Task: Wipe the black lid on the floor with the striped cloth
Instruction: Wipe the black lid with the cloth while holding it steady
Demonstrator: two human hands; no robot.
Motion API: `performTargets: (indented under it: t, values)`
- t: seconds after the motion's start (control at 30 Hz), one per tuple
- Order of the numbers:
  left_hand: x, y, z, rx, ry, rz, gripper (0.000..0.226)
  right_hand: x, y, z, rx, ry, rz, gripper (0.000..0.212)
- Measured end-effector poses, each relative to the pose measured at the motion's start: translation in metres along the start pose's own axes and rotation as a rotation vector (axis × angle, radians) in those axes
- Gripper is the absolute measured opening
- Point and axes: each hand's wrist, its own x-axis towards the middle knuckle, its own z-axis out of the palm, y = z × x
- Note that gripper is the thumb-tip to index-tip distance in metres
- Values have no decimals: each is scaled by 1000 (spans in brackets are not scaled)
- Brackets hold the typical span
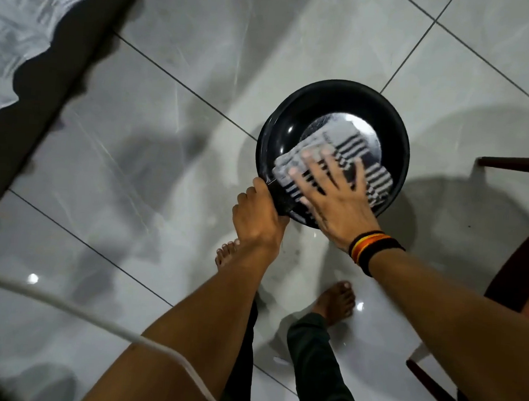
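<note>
Right hand (335, 202) splayed, blurred, on striped cloth (354, 156); left hand (257, 215) pinches black lid (280, 132).

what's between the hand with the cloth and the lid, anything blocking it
Nothing visible. The right hand presses the striped cloth flat inside the black lid, while the left hand grips its near rim.

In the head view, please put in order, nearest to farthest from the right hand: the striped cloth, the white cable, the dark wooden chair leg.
1. Striped black-and-white cloth, under the right hand, inside the round black lid.
2. Dark wooden chair leg, right edge.
3. White cable, lower left.
</note>
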Motion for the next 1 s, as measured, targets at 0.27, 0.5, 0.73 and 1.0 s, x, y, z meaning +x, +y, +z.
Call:
performTargets:
  t: [0.27,0.5,0.73,1.0]
  values:
    - [0,-2,7,81,89,-21,55,101,4,-32,-198,-116,-454,51]
    - [-2,-4,12,61,141,2,49,133,31,-47,47,-8,28,56]
    - [-3,-7,10,23,124,41,50,66,58,-27,373,211,734,59]
    - [-4,-3,4,30,72,57,52,17,-12,2,305,205,860,66]
